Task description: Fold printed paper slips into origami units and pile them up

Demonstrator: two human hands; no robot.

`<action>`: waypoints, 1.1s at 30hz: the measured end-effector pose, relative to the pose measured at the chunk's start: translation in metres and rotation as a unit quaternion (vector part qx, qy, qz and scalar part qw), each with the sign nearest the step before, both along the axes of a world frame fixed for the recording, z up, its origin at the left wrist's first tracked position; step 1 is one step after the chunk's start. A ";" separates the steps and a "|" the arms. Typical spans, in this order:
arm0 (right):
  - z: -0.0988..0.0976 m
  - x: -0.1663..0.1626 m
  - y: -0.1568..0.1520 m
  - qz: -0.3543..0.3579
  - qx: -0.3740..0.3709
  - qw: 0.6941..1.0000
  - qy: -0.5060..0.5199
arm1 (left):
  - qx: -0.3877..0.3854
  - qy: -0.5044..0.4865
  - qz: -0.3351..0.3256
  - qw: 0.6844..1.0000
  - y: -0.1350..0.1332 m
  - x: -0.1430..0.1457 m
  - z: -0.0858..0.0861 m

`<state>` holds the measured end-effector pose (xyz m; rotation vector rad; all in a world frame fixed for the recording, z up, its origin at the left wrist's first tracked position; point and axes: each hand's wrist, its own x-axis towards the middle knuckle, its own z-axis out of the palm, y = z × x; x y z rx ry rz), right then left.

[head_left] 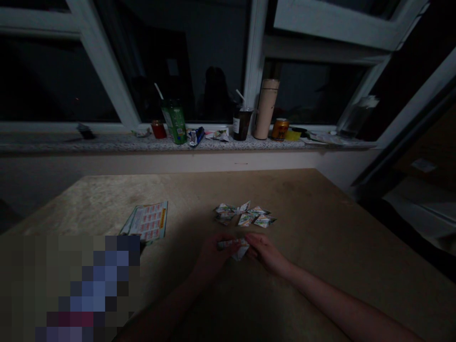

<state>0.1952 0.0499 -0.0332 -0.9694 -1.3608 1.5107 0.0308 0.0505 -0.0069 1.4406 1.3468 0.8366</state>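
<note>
On the brown table point(320, 237) both my hands pinch one small folded piece of printed paper point(238, 248). My left hand point(213, 259) holds its left side with closed fingers. My right hand point(265, 251) grips its right end, fingers closed too. Just beyond them lies a small heap of several folded paper pieces point(244, 216). A stack of printed flyer sheets point(147, 223) lies flat to the left of my hands.
A stone window sill point(107, 142) runs along the far wall. On it stand a green bottle point(175, 121), a red cup point(158, 129), a dark cup with a straw point(241, 123), a tall pinkish flask point(266, 109) and a gold can point(280, 129). The room is dim.
</note>
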 end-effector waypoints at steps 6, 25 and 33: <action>0.005 -0.002 -0.007 -0.044 0.032 0.998 -0.036 | -0.009 0.005 -0.014 1.000 -0.001 0.000 0.003; 0.000 0.001 -0.005 -0.001 -0.052 0.997 0.062 | -0.017 -0.054 -0.053 0.997 -0.003 0.000 0.001; 0.002 0.000 -0.009 -0.064 -0.011 0.998 -0.026 | -0.026 -0.059 -0.027 0.998 -0.002 0.000 0.004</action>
